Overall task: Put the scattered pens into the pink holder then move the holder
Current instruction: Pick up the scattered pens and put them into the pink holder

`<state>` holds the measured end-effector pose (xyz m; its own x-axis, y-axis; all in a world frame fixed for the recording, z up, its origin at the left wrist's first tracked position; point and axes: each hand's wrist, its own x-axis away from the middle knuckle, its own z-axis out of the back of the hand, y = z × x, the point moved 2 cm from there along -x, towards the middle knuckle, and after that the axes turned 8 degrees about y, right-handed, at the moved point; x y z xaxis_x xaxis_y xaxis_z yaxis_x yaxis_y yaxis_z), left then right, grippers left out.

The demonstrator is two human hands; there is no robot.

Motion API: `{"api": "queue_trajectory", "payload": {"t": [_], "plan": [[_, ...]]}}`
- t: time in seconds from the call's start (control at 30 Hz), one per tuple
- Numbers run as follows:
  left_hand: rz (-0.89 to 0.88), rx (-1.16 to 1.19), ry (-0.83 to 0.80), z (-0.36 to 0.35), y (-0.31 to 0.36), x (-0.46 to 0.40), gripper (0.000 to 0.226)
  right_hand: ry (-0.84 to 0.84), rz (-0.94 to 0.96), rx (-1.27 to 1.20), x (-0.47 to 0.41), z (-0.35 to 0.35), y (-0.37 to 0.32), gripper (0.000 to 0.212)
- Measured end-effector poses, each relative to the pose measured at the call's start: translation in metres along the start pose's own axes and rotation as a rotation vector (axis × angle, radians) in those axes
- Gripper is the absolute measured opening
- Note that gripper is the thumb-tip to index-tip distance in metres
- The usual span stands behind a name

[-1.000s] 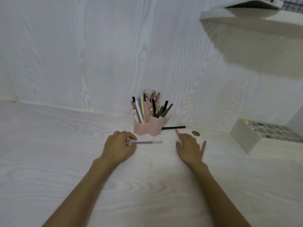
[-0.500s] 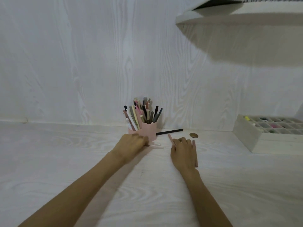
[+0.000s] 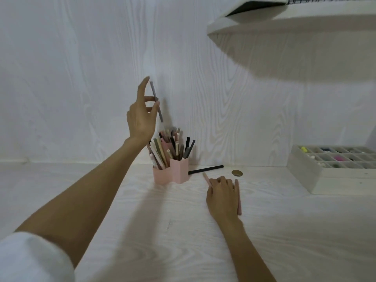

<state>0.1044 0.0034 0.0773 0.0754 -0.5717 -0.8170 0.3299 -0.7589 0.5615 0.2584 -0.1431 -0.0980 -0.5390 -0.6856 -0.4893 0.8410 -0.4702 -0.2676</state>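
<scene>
With our left hand (image 3: 142, 117) pinching a grey pen (image 3: 156, 101) above the pink holder (image 3: 172, 173), we judge lowering it tip-first comes next, while our right hand (image 3: 222, 195) rests curled over table pens.

right hand (image 3: 222, 197): you see only its back; the fingertips curl under, so whether they grip the pink pen (image 3: 207, 178) is unclear.
pink pen: only its far end shows past your knuckles.
mauve pen (image 3: 238, 198): its left edge hides behind your right hand.
grey pen (image 3: 156, 101): motion-blurred; its lower tip fades out above the pink holder (image 3: 172, 173).
pens in the holder: their lower halves sit hidden inside; the back ones are too crowded to tell apart.
organiser tray (image 3: 317, 176): cut off by the right edge; its contents are too small to tell.
shelf (image 3: 284, 19): cut off at the top and right.
</scene>
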Motion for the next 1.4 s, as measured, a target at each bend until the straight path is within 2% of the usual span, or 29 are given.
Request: {"api": "queue_trajectory", "payload": {"t": [0.07, 0.23, 0.37, 0.47, 0.63, 0.73, 0.8, 0.87, 0.93, 1.13, 1.23, 1.3, 1.4], "plan": [[-0.004, -0.001, 0.006, -0.011, -0.006, 0.0, 0.057, 0.011, -0.002, -0.006, -0.001, 0.0, 0.0, 0.03], [0.046, -0.081, -0.128, -0.029, -0.024, 0.013, 0.05, 0.008, 0.003, -0.037, -0.002, 0.001, 0.001, 0.032], [-0.004, -0.314, -0.239, -0.034, -0.043, 0.031, 0.021, 0.004, -0.001, -0.049, -0.003, 0.0, 0.001, 0.032], [-0.061, -0.381, -0.26, -0.034, -0.049, 0.04, 0.039, 0.005, -0.001, -0.026, -0.004, -0.002, 0.002, 0.032], [-0.176, -0.513, -0.409, -0.029, -0.047, 0.028, 0.04, 0.056, -0.13, -0.04, -0.005, 0.0, 0.006, 0.028], [-0.154, -0.372, -0.285, -0.017, -0.03, 0.041, 0.046, 0.064, -0.137, -0.029, -0.004, 0.001, 0.007, 0.026], [-0.122, -0.236, -0.166, -0.001, -0.019, 0.066, 0.041, 0.067, -0.114, -0.044, -0.005, 0.003, 0.006, 0.025], [-0.091, -0.168, -0.149, 0.015, -0.017, 0.099, 0.032, 0.088, -0.122, -0.121, -0.006, 0.005, 0.005, 0.022], [-0.054, -0.175, -0.217, 0.032, -0.026, 0.131, 0.029, 0.124, -0.155, -0.252, -0.005, 0.01, 0.003, 0.018], [0.111, -0.532, -0.546, 0.073, -0.088, 0.165, 0.034, 0.197, -0.296, -0.758, -0.004, 0.031, 0.006, 0.015], [0.168, -0.545, -0.576, 0.08, -0.1, 0.165, 0.038, 0.22, -0.381, -0.922, -0.013, 0.049, 0.002, 0.017], [0.178, -0.519, -0.576, 0.079, -0.101, 0.165, 0.038, 0.27, -0.349, -1.002, -0.019, 0.073, -0.006, 0.012], [0.176, -0.526, -0.572, 0.078, -0.102, 0.165, 0.039, 0.295, -0.202, -1.111, -0.032, 0.11, -0.034, 0.006]]}}
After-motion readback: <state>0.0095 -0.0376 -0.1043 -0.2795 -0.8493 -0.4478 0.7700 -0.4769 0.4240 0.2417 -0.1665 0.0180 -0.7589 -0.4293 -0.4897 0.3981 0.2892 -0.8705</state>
